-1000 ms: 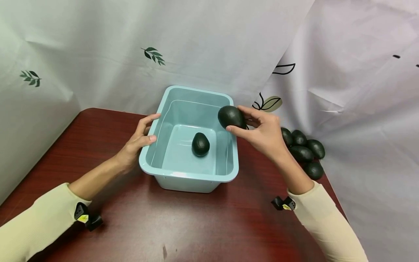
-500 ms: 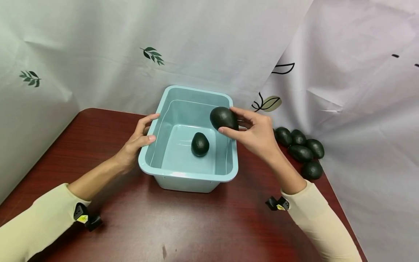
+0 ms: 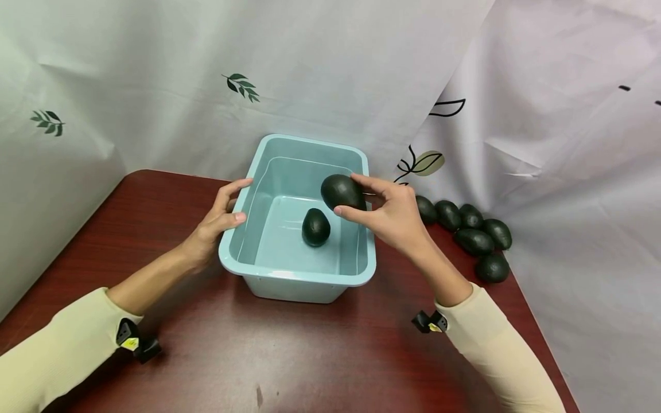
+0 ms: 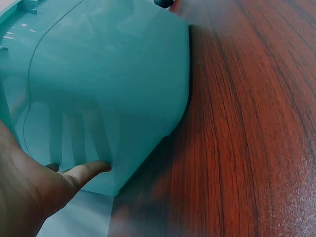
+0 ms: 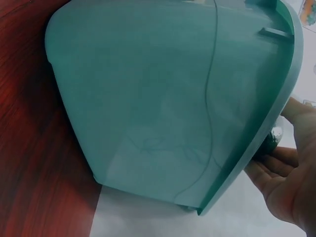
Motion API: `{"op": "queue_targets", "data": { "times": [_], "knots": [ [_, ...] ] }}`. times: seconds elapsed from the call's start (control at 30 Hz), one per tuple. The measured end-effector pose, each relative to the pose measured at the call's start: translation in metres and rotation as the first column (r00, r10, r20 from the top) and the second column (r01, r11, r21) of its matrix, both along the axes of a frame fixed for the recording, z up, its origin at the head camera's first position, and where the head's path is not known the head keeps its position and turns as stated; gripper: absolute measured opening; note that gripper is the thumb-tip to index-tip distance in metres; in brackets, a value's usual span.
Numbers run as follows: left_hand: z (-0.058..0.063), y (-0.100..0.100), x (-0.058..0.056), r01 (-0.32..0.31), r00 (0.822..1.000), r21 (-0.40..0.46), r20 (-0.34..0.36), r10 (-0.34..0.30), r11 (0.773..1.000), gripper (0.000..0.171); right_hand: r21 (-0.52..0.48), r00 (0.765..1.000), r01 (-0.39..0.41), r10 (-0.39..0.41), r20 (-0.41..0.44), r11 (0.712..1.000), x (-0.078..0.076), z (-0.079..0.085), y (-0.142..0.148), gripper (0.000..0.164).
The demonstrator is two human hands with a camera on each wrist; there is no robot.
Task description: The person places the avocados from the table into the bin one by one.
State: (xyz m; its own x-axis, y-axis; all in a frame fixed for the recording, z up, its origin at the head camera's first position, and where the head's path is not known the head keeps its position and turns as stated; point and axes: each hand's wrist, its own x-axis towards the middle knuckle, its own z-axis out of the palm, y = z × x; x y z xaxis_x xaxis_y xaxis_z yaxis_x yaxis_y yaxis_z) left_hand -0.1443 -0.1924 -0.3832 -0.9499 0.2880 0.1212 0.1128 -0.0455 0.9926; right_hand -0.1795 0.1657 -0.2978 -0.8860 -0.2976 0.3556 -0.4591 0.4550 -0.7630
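A pale cloth backdrop (image 3: 330,51), sparsely printed with leaf sprigs (image 3: 240,87), hangs behind the tub and continues to its left and right. Beneath the tub spreads a reddish-brown desk (image 3: 289,355) with a glossy, wood-grained top. The tub (image 3: 296,276) itself is light blue plastic, roughly rectangular, with a rolled rim, sloping walls and rounded corners; it stands upright.

Two cream sleeves come in from the near side, the left sleeve (image 3: 67,347) to the left of the tub and the right sleeve (image 3: 501,350) to its right. Both hands are bare. The left hand (image 3: 209,229) holds the left rim of the tub, thumb and index fingertip on the edge, other fingers partly hidden against the outer wall. The right hand (image 3: 395,215) reaches over the right rim of the tub and grips an avocado between thumb and fingers.

That held avocado (image 3: 341,191), dark green and smooth, is above the tub's interior, clear of its floor. A second avocado (image 3: 316,227) lies on the tub floor, right of centre. Six more avocados (image 3: 474,242) sit clustered to the right of the tub, the nearest one partly covered by the right hand.

Smallest are the black wrist devices (image 3: 431,322), one at each cuff, in front of the tub on either side.
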Motion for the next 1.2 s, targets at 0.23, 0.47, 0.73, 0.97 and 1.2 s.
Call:
{"op": "queue_targets", "data": {
  "times": [0.23,0.47,0.73,0.97,1.2],
  "knots": [
    [0.000,0.001,0.000,0.002,1.000,0.008,0.004,-0.002,1.000,0.068,-0.019,1.000,-0.021,0.021,-0.003,1.000,-0.002,-0.004,0.000,0.063],
    [0.000,0.002,0.000,0.004,1.000,0.015,0.007,-0.004,1.000,0.068,-0.033,1.000,-0.023,0.023,-0.005,0.999,-0.001,-0.004,0.004,0.056],
    [0.000,0.003,0.000,-0.002,1.000,0.006,0.003,0.002,1.000,0.069,-0.026,1.000,-0.002,0.002,-0.011,1.000,0.000,-0.007,0.012,0.053],
    [0.000,0.003,0.000,-0.004,1.000,-0.004,-0.005,0.004,1.000,0.069,-0.062,1.000,-0.006,0.005,-0.024,0.998,0.000,-0.008,0.015,0.052],
    [-0.001,0.003,0.000,-0.009,1.000,-0.010,-0.007,0.009,1.000,0.069,-0.067,0.999,-0.011,0.009,-0.032,0.998,0.001,-0.010,0.018,0.051]
  ]
}}
